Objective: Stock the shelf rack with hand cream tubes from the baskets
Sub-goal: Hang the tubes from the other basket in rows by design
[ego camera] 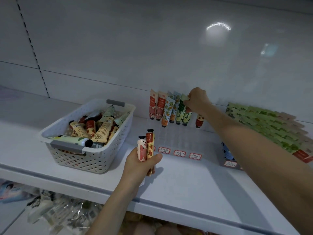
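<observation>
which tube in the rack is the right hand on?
The dark green tube, second from the right in the rack. The right hand pinches its top edge; the red, orange-print and other tubes stand untouched.

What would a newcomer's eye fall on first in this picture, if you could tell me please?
Probably the right hand, reaching to the back of the white shelf and gripping a green tube in the row of upright tubes. Next, the left hand in the centre foreground holding two tubes caps up, and the white basket of jumbled tubes to the left.
</observation>
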